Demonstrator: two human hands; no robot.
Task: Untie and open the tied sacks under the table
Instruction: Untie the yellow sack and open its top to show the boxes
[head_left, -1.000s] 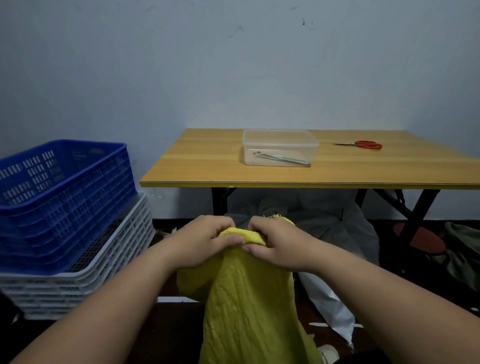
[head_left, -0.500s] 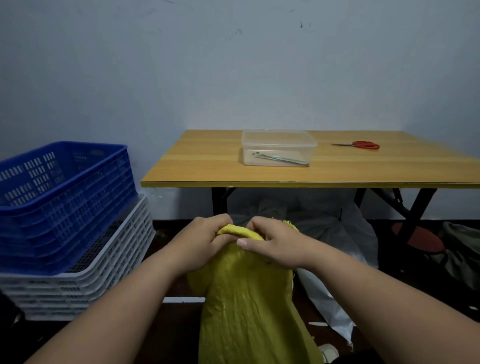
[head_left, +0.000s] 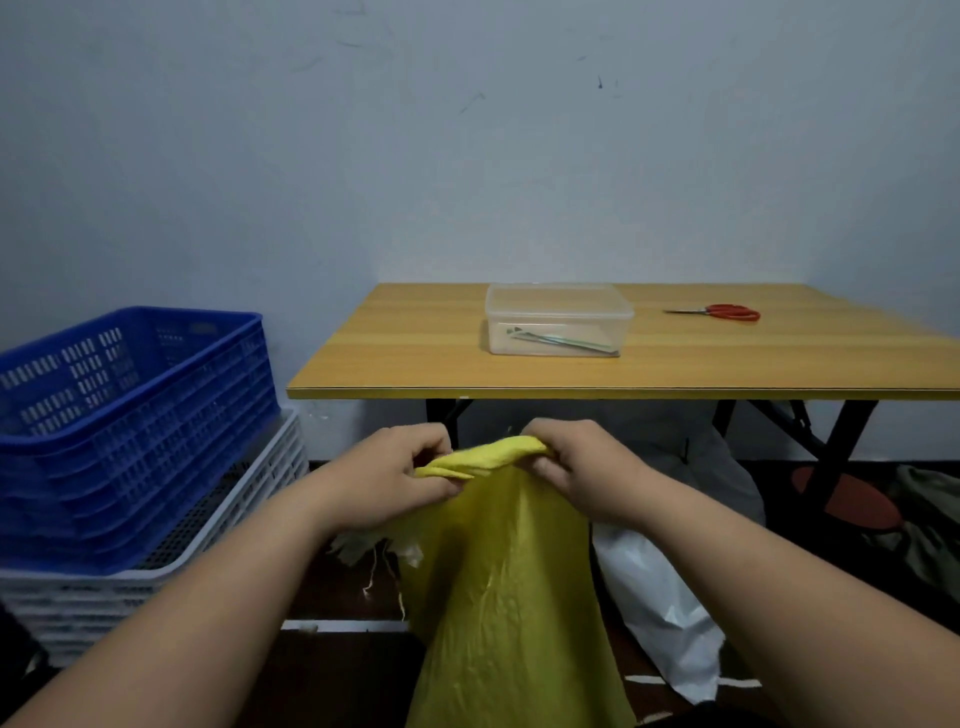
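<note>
**Both your hands are on the yellow sack's twisted top**

So you've got the yellow sack (head_left: 511, 587) right in front of you, standing up off the dark floor, just short of the near edge of the wooden table (head_left: 415, 358). Its top is bunched into a twisted roll that runs across between your two hands. Your left hand (head_left: 400, 475) has its fingers curled round the left end of that roll, with the tip of it poking out between thumb and fingers. Your right hand (head_left: 576, 467) grips the right end, fingers wrapped over the top and thumb underneath. Some frayed strands (head_left: 382, 569) hang down below your left hand, beside the sack's left edge.

Behind it, under the table, there's a grey-white sack (head_left: 675, 447) slumped against the table legs, and a white plastic bag (head_left: 660, 597) on the floor just right of the yellow one.

On the tabletop: a clear lidded container (head_left: 558, 319) with something thin and greenish in it, and red-handled scissors (head_left: 724, 312) well off to its right. Over on your left, a blue crate (head_left: 130, 415) sits on a stack of white crates (head_left: 156, 577).
</note>
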